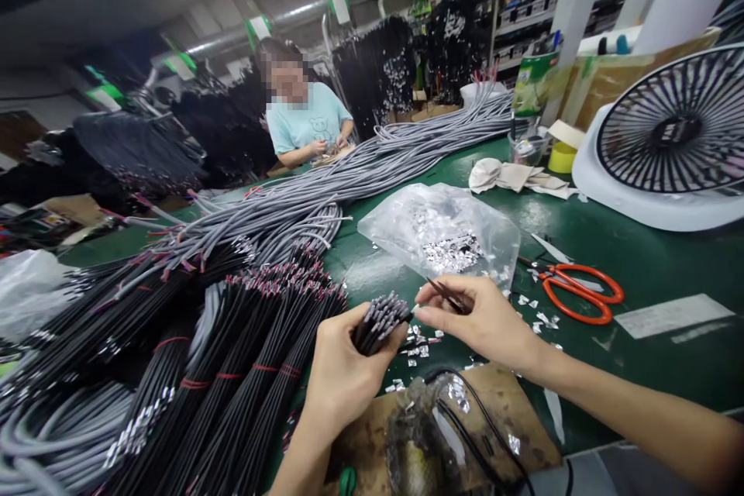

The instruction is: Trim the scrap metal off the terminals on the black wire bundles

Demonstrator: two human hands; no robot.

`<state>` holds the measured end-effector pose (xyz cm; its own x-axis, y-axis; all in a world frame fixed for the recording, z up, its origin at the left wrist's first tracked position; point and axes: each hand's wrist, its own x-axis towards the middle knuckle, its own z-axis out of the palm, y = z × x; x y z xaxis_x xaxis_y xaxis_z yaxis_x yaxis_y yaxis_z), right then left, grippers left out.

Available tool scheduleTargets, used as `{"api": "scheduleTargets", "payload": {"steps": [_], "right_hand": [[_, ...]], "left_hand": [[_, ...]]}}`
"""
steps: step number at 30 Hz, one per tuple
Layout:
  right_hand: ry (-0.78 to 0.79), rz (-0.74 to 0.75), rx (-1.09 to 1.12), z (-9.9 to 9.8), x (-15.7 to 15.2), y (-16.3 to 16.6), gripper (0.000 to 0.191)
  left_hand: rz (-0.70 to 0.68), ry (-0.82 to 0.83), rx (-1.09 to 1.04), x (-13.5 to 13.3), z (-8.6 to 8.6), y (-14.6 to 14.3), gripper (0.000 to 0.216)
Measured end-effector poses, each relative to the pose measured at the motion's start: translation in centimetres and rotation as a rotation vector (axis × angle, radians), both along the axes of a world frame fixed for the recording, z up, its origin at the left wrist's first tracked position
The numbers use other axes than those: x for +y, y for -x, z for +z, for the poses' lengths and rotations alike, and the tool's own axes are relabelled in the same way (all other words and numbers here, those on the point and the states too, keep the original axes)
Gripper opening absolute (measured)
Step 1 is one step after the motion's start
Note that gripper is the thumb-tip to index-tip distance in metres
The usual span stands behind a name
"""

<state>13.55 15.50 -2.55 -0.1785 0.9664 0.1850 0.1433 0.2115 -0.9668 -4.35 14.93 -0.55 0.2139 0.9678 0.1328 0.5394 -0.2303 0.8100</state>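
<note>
Head view | left hand [342,372]: grip clamped round cable bundle [377,333], ends upward, likely for access | right hand [480,318]: grip closed on dark tweezers [446,294] | foil bag [494,226] just beyond, likely for reach

The left forearm [303,446], bare, rises steeply from the bottom edge to the left hand [349,368], which is curled into a rounded grip, its digits wrapped about a central hollow that faces up. From the lower right the bare right forearm [628,395] slants inward, its wrist [532,349] nearly straight, to the right hand [419,304]. There the thumb [439,319] and forefinger [445,284] reach leftward in a pinch, their tips just beside the left hand.
</note>
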Motion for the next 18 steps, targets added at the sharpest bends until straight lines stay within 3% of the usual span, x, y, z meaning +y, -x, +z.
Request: {"api": "scheduleTargets", "payload": {"steps": [3, 6, 9, 14, 18], "right_hand": [[0.02, 0.054, 0.052, 0.2, -0.1, 0.0, 0.02], [-0.056, 0.045, -0.015, 0.7, -0.4, 0.1, 0.016], [-0.094, 0.017, -0.084, 1.1, -0.8, 0.2, 0.018], [-0.07, 0.156, -0.061, 1.1, -1.1, 0.2, 0.021], [-0.184, -0.04, -0.109, 0.8, -1.1, 0.2, 0.028]], "left_hand": [[-0.013, -0.012, -0.051, -0.1, 0.1, -0.1, 0.021], [-0.017, 0.0, -0.067, -0.2, 0.1, -0.1, 0.019], [0.063, -0.032, -0.057, -0.2, 0.0, 0.1, 0.018], [0.217, -0.15, -0.06, -0.2, 0.4, 0.3, 0.02], [0.204, -0.161, -0.082, -0.5, 0.6, 0.1, 0.018]]}}
